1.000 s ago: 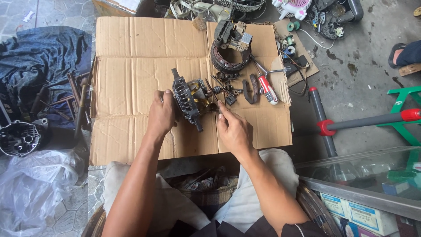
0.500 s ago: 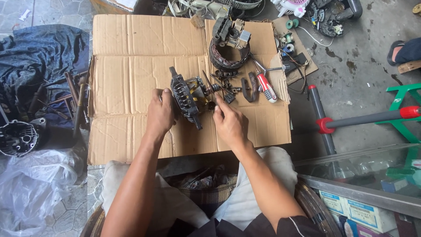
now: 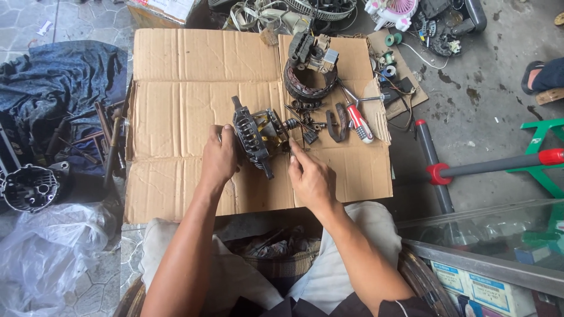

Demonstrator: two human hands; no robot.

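Observation:
My left hand point(image 3: 218, 157) grips the left side of a dark metal alternator body point(image 3: 257, 135) with copper windings, which lies on a flattened cardboard sheet point(image 3: 176, 88). Pinched in the fingers of my right hand point(image 3: 310, 176) is a thin tool or small part whose tip touches the alternator's lower right edge. Several small loose parts point(image 3: 305, 126) lie just right of the alternator's shaft.
A round stator ring with a rectifier point(image 3: 309, 73) and a red-handled screwdriver point(image 3: 358, 123) lie on the cardboard's right half. An alternator housing point(image 3: 29, 188) and a plastic bag point(image 3: 47, 252) sit at left. A red-and-grey pipe point(image 3: 499, 165) and glass case point(image 3: 505, 235) stand at right.
My right hand has shifted slightly down and right along the alternator's edge. My left hand keeps its hold, and the alternator has barely moved.

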